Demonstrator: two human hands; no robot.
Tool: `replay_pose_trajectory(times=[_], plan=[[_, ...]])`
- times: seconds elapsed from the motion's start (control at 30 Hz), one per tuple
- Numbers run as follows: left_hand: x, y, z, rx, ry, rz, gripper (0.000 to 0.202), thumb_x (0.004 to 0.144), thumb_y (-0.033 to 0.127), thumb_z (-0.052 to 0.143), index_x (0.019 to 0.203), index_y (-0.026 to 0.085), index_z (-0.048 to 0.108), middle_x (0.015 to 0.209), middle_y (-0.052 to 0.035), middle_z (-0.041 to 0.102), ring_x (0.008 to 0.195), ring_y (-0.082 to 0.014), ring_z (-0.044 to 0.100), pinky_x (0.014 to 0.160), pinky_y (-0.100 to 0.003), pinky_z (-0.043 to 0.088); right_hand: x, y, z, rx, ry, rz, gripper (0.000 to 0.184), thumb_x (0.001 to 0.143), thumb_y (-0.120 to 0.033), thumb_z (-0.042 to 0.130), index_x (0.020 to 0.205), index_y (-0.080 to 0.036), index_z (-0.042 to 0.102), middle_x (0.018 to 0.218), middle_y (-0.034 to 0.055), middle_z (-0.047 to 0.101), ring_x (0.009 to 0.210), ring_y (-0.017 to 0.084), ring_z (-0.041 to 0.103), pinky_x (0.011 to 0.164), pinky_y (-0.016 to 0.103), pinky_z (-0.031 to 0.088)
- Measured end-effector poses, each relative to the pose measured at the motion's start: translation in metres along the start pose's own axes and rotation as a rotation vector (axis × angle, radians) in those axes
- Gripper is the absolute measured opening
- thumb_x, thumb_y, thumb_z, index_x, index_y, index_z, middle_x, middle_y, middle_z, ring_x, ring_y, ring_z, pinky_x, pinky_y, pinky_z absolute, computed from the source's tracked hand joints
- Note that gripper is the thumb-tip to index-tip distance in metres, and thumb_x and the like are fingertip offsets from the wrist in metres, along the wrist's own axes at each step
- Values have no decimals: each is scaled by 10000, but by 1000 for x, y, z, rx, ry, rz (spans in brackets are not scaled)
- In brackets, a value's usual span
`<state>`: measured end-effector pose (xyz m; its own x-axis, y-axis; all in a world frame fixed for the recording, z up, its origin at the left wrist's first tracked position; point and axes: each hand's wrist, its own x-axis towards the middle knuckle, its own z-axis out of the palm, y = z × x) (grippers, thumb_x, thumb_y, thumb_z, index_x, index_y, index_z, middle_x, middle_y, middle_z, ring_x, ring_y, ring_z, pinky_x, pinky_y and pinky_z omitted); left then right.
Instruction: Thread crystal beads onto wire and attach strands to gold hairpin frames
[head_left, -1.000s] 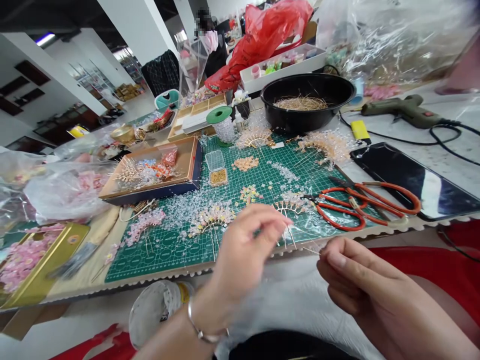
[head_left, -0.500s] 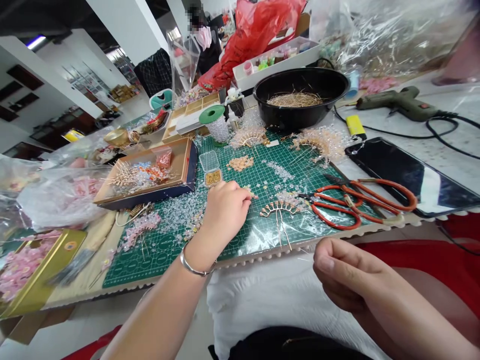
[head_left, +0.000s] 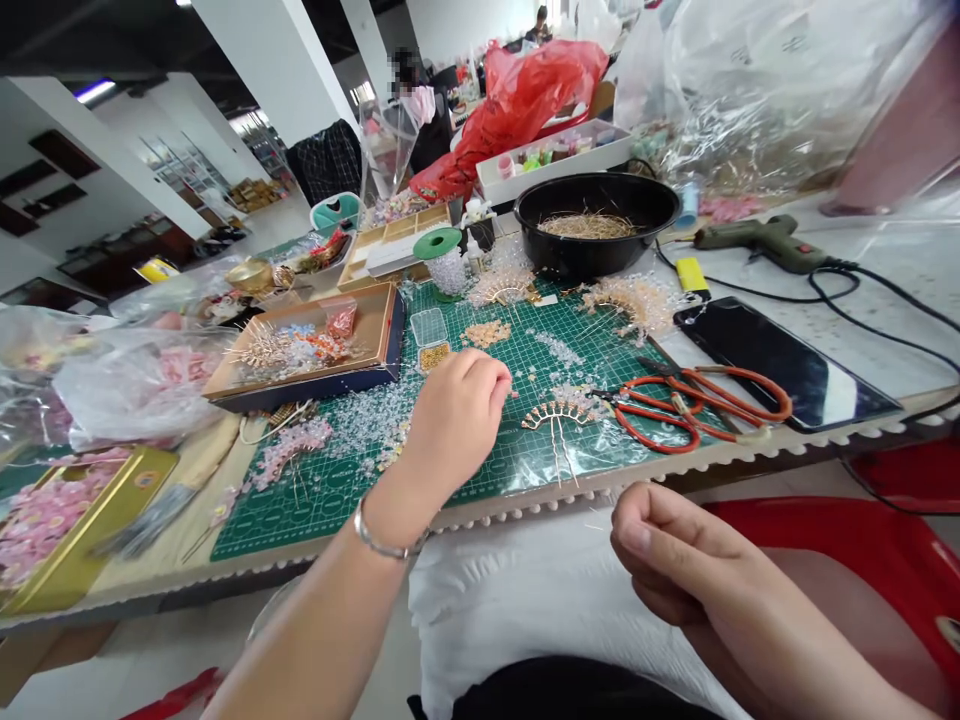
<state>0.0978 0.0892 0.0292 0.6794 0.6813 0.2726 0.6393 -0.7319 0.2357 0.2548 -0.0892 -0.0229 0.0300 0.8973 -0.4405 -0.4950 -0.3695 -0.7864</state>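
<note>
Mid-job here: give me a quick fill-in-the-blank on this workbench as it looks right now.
The left hand wears a metal ____ on its wrist.
The fan-shaped gold wire piece lies on the ____ cutting mat.
In this view, the orange-handled scissors lie to the ____ of that piece.
The basin holding dry fibres is ____.

bracelet; green; right; black

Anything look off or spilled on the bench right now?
Yes: loose clear beads are strewn across the green cutting mat, beside the left hand. They lie outside any tray or box, so they look spilled, though they may simply have been left out for use.
</note>
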Motion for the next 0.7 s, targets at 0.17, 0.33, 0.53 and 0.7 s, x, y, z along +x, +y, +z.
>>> replay_pose_trajectory(times=[0.17,0.33,0.53,0.7], plan=[[-59,56,-11,-1049,-366,-355,153,991,260,497,921,179,607,841,-16,674,720,-111,626,662,-236,503,-11,3,13,-323,76,-441,303,935,-465,626,745,-231,591,621,-30,504,561,118,450,493,200,402],[-91,77,-1,-1575,-444,-654,287,777,351,799,811,144,603,714,11,603,596,-80,572,557,-183,465,-15,12,20,-746,-24,-743,180,1010,-271,502,859,-270,599,695,-12,656,620,153,638,556,230,527],[-102,73,-1,-1714,-341,-745,348,692,334,885,860,113,675,674,-6,655,591,-86,623,590,-184,489,-21,13,23,-898,-65,-836,160,1003,-178,487,904,-277,563,703,-53,684,590,126,678,536,206,553],[-105,74,7,-1845,-287,-784,288,665,259,900,810,97,712,651,-16,680,555,-92,650,545,-173,508,-23,7,27,-971,3,-1026,140,963,-136,504,980,-268,549,698,-58,692,553,113,665,520,195,541]])
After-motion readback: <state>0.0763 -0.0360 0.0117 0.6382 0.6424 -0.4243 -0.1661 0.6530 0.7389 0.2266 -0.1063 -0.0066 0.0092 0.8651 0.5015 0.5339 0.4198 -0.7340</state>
